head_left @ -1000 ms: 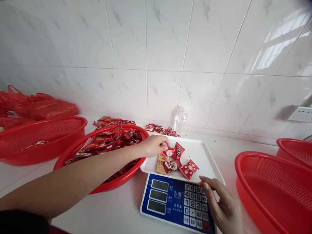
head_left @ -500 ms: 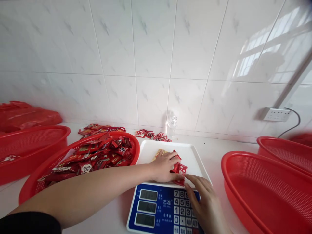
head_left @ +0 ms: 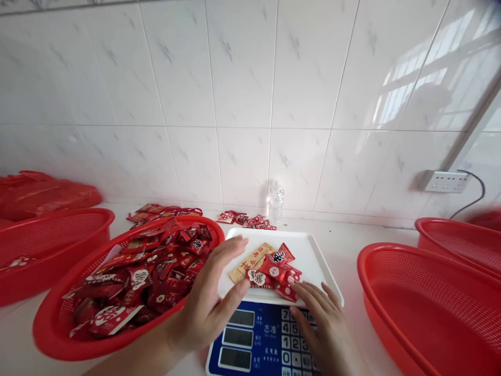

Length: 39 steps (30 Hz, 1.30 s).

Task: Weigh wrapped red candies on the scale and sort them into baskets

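A small pile of red candy packets and a yellow wrapped bar lies on the white tray of a weighing scale with a blue keypad panel. My left hand hovers over the tray's left front corner, fingers apart and thumb near a red packet; nothing is in it. At the pile's right front side is my right hand, its fingers stretched over the keypad and tray edge, close to a dotted red packet. Whether those fingertips touch the packet I cannot tell. Part of the keypad is hidden beneath this hand.
Left of the scale stands a red basket full of red packets, with another red basket behind it. Red baskets also stand at the right. Loose packets and a clear bottle are by the tiled wall.
My left hand has drawn back from the pile to the left and opened, uncovering the packets and yellow bar. My right hand stays nearly in place.
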### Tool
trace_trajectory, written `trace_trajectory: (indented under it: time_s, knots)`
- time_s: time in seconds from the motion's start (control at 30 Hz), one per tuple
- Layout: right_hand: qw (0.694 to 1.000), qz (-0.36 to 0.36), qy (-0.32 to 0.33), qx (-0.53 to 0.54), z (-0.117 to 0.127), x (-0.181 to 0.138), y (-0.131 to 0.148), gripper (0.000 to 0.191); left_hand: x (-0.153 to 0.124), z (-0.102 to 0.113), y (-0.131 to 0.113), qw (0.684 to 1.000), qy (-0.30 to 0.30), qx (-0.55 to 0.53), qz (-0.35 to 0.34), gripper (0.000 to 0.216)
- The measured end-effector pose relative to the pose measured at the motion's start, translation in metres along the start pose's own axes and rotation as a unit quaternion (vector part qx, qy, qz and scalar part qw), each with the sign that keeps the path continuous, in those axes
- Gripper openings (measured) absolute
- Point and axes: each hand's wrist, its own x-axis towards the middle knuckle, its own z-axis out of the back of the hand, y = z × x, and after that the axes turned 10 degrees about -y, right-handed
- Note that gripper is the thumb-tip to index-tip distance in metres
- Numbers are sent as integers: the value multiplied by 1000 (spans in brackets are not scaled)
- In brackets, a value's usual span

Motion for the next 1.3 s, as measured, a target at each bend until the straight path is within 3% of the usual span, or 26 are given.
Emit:
trace_trajectory:
  time_s: [0.1,0.23,0.33,0.53,0.73,1.3]
  knots:
    - [999,-27,-26,20,0,0,-2,39,-37,2,16,997,-47,-4,-61,56]
    - [974,-167,-136,74,5,4,-7,43,-63,0,36,995,-40,14,-88,61]
    - [961,-223,-110,120,9,12,-4,38,-74,1,41,997,-39,6,-72,59]
    - [991,-112,53,44,7,45,17,32,-87,-2,33,987,-109,-64,99,37]
    - [987,-50,150,-23,-2,72,30,41,-86,-6,27,973,-151,-100,142,31]
    - [986,-29,140,-82,-8,80,28,35,-86,-6,26,980,-136,-103,104,29]
